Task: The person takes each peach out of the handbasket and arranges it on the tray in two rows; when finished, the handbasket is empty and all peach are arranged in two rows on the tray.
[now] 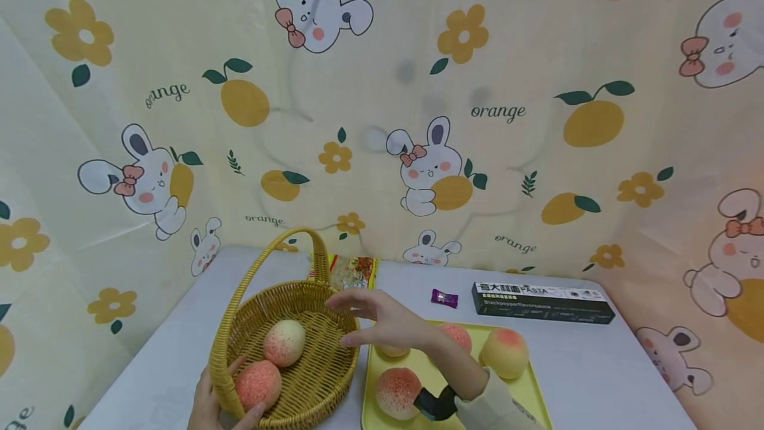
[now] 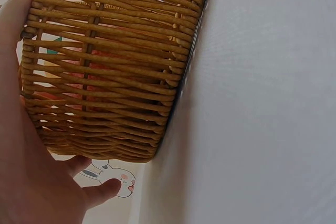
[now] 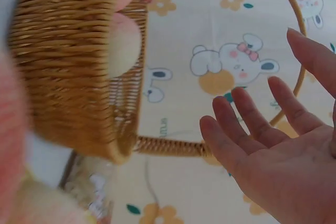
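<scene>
A woven basket (image 1: 322, 377) with a tall arched handle stands on the left of the table. Inside it lie two peaches, one paler (image 1: 284, 343) and one redder (image 1: 258, 385). My left hand (image 1: 209, 400) holds the basket's near left rim beside the handle's foot, with the thumb by the redder peach; the left wrist view has this hand (image 2: 47, 182) against the woven wall. Over the basket's right rim hovers my right hand (image 1: 373, 317), fingers spread and nothing in them. To its right, several peaches, one of them speckled (image 1: 398, 393), sit on a yellow tray (image 1: 537, 410), partly behind my right forearm.
Behind the basket lies a clear-and-yellow food packet (image 1: 352, 272). A small purple wrapped sweet (image 1: 444, 298) and a long dark pasta box (image 1: 543, 302) lie at the back of the table. A patterned cloth (image 1: 358, 85) hangs behind and around the table.
</scene>
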Demonstrator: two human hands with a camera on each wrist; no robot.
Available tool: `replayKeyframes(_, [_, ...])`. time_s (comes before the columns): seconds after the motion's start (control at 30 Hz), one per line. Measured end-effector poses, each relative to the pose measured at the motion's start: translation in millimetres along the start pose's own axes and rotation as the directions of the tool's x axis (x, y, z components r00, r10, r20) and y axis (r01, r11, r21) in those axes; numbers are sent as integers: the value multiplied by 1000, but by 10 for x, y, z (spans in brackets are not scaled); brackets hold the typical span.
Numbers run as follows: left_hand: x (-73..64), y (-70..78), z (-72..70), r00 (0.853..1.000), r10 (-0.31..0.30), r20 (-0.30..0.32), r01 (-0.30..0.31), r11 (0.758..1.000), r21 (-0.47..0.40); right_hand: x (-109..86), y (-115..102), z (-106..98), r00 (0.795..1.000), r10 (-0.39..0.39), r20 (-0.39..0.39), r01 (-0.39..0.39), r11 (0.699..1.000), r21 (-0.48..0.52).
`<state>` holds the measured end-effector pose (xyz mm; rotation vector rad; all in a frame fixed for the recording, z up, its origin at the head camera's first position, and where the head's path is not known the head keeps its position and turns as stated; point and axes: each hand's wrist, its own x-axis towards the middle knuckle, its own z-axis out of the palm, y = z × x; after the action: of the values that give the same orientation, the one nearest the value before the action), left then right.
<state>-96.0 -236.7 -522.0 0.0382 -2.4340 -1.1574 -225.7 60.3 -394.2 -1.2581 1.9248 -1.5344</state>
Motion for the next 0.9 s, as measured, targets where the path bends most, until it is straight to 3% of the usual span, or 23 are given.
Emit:
replayKeyframes(0.27, [-8,9,-9,1000,9,-7,-9,1000,-11,573,-15,69,997,0,80,5,998,-61])
replayKeyframes(0.57, [4,-21,10,999,-5,34,6,1000,-14,1027,126,152,977,41,208,0,981,-194])
replayKeyframes(0.9, [-11,11,-5,999,-15,33,15,1000,-6,1205,405,267,961,34,274,-32,999,-10])
